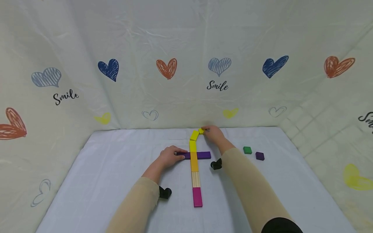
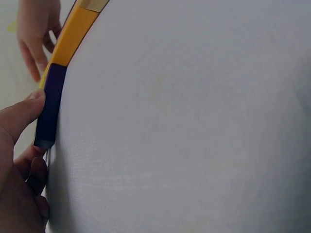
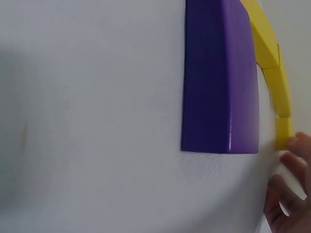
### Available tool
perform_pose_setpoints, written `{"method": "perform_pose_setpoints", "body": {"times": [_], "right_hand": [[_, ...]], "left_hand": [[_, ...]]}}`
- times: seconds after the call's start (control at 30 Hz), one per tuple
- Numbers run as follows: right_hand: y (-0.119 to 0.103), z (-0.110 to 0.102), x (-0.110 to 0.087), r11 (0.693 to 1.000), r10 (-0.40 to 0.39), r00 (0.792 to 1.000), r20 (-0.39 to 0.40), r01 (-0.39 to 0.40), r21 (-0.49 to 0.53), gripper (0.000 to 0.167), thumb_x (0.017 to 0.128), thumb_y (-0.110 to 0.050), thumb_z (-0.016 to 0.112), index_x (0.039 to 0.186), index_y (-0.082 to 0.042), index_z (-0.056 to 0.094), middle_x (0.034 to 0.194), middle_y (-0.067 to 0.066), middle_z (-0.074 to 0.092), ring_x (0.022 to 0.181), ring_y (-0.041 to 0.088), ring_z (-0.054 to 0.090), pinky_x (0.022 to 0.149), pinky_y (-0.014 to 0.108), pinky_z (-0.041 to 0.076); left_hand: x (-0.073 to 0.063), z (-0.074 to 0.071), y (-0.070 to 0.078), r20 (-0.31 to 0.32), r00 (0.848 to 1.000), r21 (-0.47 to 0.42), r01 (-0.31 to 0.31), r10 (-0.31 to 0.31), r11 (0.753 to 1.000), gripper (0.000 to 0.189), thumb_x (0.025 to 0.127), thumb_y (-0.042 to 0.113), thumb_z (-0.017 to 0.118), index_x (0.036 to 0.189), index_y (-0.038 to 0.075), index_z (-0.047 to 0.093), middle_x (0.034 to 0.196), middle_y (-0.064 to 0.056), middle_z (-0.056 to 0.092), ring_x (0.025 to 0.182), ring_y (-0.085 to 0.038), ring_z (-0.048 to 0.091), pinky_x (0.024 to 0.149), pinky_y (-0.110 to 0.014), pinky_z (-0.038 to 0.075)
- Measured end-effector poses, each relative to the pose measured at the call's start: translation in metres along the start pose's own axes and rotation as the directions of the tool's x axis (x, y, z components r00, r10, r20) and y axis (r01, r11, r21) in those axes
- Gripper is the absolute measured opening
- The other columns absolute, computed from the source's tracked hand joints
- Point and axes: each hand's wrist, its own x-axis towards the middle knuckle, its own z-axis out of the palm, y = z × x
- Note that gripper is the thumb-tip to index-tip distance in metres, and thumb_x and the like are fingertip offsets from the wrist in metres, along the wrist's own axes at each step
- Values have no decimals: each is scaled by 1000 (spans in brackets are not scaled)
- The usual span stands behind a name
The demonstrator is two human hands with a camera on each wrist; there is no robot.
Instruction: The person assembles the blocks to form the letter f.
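A line of flat blocks runs away from me: a magenta block [image 1: 197,197], a pale wooden piece [image 1: 196,179], an orange block [image 1: 194,161], a yellow block [image 1: 193,146] and a tilted yellow block [image 1: 194,135]. Beyond them a small yellow block [image 1: 201,131] angles right, pinched by the fingertips of my right hand [image 1: 214,134]. Purple blocks flank the orange one like a crossbar. My left hand [image 1: 170,156] holds the left purple block [image 2: 51,107] between thumb and fingers. Nothing touches the free end of the right purple block [image 3: 209,73].
On the white-covered table [image 1: 116,161], a green block [image 1: 247,150] and a dark purple block [image 1: 260,156] lie apart on the right. A white curtain [image 1: 186,38] printed with hearts hangs just behind the far edge, near my right hand.
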Motion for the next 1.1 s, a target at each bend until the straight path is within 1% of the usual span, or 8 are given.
{"method": "perform_pose_setpoints", "body": {"times": [0.17,0.3,0.6,0.73,0.87,1.0,1.1], "right_hand": [[-1,-2,-3,1000,-21,1000,-11,21,-5,37,101,-18,54,138,-16,60,145,12,52,138,34,41,113,49,32],[-1,-3,-4,1000,-22,1000,-10,22,-4,38,101,-20,55,138,-16,60,146,13,51,137,34,41,112,49,34],[-1,-2,-2,1000,-10,999,33,11,-27,38,101,-22,56,139,-19,59,146,11,51,139,33,40,113,50,30],[-2,-1,0,998,-39,998,52,42,-53,38,102,-21,55,140,-19,58,147,9,50,139,33,39,114,50,30],[-2,1,2,992,-66,996,58,72,-103,38,102,-19,53,140,-20,58,147,8,51,139,33,40,113,51,30],[-4,1,2,990,-39,998,48,45,-135,37,103,-20,53,139,-21,59,145,9,52,137,33,42,112,51,32],[-7,0,0,991,-17,999,33,21,-131,36,102,-20,54,137,-21,61,144,10,53,135,33,44,112,50,33]], "left_hand": [[-2,-2,1,-2,1000,5,5,-5,1000,27,93,36,69,120,40,71,124,-2,61,114,-27,51,100,-50,39],[-3,-3,0,-3,1000,1,9,-9,1000,27,94,36,69,120,39,72,124,-2,61,114,-27,50,100,-51,39],[0,1,-7,-1,1000,9,15,-15,1000,27,93,38,69,120,42,71,122,-1,61,111,-26,51,98,-50,40],[0,2,-5,5,1000,-2,22,-22,1000,27,93,38,69,120,42,71,122,-1,61,111,-26,51,99,-49,41],[-2,2,-2,5,1000,-8,27,-27,1000,27,93,37,69,120,42,71,124,-2,61,112,-26,50,99,-50,41],[-3,1,0,3,1000,-10,23,-23,1000,26,94,37,68,120,42,71,125,-1,61,113,-26,50,99,-50,41],[-3,1,1,3,1000,-6,16,-16,1000,26,94,38,68,120,42,71,125,-2,61,113,-26,50,100,-50,41]]}}
